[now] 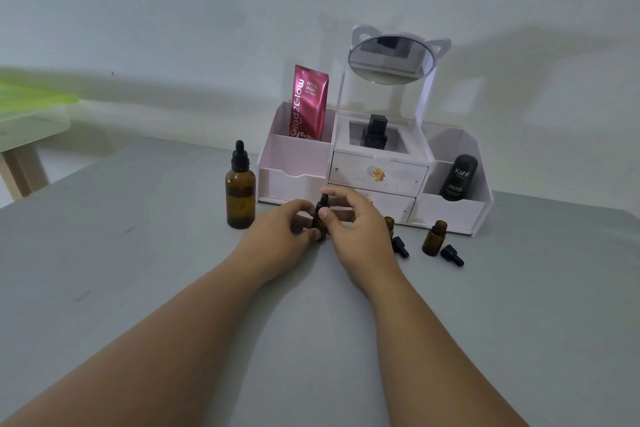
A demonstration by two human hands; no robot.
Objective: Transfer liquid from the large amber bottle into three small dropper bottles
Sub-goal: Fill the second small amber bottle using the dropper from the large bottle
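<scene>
**Desk:** What have the hands got?

**Photographer:** Both are on one small dropper bottle (320,224), upright on the grey table (138,270) at centre frame. The left hand (282,227) curls its fingers round the bottle's lower body. The right hand (351,222) pinches the black dropper cap (323,201) on top between thumb and forefinger, its other fingers loosely bent. Whether the cap is screwed tight cannot be told.

**Desk:** And the big one?

**Photographer:** The large amber bottle (240,198) stands at ten o'clock from the hands, near the left one but not touching it, with its black dropper top on.

**Desk:** The other small ones?

**Photographer:** Out at three o'clock. A second small bottle (389,222) shows from behind the right hand, uncapped, with a loose dropper cap (401,247) lying just in front of it. Farther along, a third small bottle (434,238) stands open, a second loose cap (452,255) on its side just beside it.

**Desk:** Background?

**Photographer:** At twelve o'clock a white organiser (294,152) with drawers sits against the wall. It has a red sachet (310,102) in its left compartment, a black bottle (375,132) at centre under an oval mirror (391,59), and a dark Kahf container (459,177) in its right compartment. A green-topped table (34,97) sits at nine o'clock, at the frame's edge.
</scene>
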